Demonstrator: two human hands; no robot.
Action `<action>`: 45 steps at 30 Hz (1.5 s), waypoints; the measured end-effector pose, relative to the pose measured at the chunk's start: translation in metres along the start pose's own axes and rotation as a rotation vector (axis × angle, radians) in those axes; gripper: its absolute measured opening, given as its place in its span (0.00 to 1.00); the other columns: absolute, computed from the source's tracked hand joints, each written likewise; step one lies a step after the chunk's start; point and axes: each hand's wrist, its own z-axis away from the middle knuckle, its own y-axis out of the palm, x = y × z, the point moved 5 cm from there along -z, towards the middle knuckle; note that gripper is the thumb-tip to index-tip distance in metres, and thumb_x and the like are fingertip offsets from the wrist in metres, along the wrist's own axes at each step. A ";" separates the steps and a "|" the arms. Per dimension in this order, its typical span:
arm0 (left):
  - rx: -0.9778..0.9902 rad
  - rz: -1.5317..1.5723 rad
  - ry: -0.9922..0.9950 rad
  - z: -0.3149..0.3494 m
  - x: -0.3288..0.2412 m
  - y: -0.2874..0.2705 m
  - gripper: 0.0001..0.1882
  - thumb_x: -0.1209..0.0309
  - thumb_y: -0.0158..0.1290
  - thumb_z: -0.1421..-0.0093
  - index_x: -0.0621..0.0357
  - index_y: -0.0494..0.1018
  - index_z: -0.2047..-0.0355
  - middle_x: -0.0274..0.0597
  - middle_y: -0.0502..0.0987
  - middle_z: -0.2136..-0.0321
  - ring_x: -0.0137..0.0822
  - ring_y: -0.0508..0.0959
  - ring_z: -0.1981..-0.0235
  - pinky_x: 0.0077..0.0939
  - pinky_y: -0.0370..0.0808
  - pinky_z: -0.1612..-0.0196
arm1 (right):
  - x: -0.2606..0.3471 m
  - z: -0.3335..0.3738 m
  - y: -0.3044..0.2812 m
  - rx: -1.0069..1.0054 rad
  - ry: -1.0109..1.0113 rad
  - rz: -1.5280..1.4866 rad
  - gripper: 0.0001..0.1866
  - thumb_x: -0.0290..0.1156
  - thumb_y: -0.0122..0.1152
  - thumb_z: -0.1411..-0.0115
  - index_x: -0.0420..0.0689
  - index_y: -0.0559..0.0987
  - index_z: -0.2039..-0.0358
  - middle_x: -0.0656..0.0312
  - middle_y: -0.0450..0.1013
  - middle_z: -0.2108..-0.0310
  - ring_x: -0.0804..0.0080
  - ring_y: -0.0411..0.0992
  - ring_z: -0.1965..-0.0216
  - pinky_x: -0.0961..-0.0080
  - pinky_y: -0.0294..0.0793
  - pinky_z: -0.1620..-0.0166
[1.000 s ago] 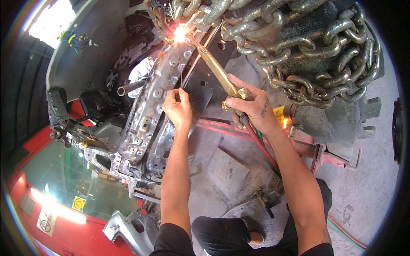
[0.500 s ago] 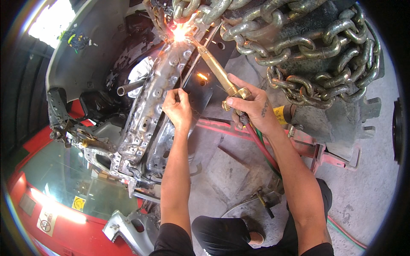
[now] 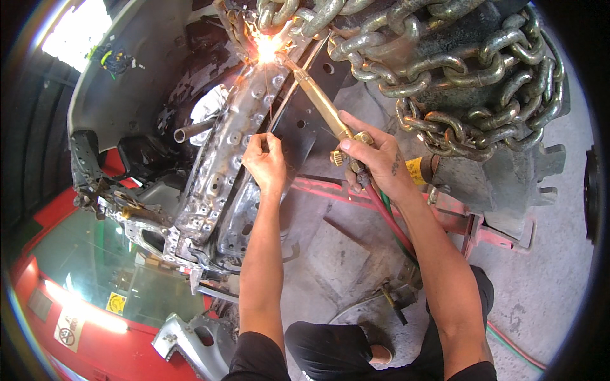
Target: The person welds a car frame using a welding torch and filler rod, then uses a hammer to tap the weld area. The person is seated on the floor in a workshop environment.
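Sparks flare at the far end of the dimpled metal rail (image 3: 222, 159), where the nozzle of the brass gas torch (image 3: 324, 104) points. The right hand (image 3: 381, 160), well right of the rail, wraps the torch's valve end; the left hand (image 3: 265, 164), just beside the rail's right edge, pinches a thin wire (image 3: 270, 113). A heavy chain (image 3: 454, 66) crowds the rail's far end; wider room lies nearer, right of the rail, over concrete floor (image 3: 534, 286).

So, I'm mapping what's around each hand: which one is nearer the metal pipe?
Left. The left hand is right of the pipe, slightly lower in view and apart from it; the right hand is much farther right, on the torch.
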 end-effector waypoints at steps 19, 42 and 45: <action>-0.039 -0.014 0.032 -0.001 0.005 0.001 0.10 0.71 0.58 0.35 0.69 0.79 0.69 0.45 0.80 0.80 0.30 0.75 0.79 0.32 0.73 0.71 | -0.001 -0.001 0.001 0.010 -0.030 0.004 0.30 0.37 0.57 0.29 0.39 0.69 0.30 0.67 0.71 0.75 0.78 0.72 0.83 0.79 0.69 0.81; -0.055 -0.002 0.026 -0.001 0.000 -0.001 0.10 0.71 0.59 0.35 0.68 0.79 0.69 0.48 0.81 0.78 0.34 0.76 0.78 0.33 0.74 0.69 | -0.001 -0.001 0.000 -0.006 -0.034 0.047 0.30 0.37 0.58 0.29 0.38 0.69 0.30 0.68 0.71 0.76 0.78 0.73 0.83 0.80 0.69 0.81; -0.049 -0.011 0.030 -0.001 0.000 -0.001 0.10 0.71 0.58 0.35 0.68 0.79 0.70 0.48 0.80 0.78 0.34 0.76 0.78 0.33 0.74 0.69 | -0.002 -0.002 0.000 -0.009 -0.039 0.041 0.30 0.36 0.58 0.29 0.38 0.69 0.30 0.68 0.72 0.75 0.78 0.72 0.83 0.79 0.69 0.81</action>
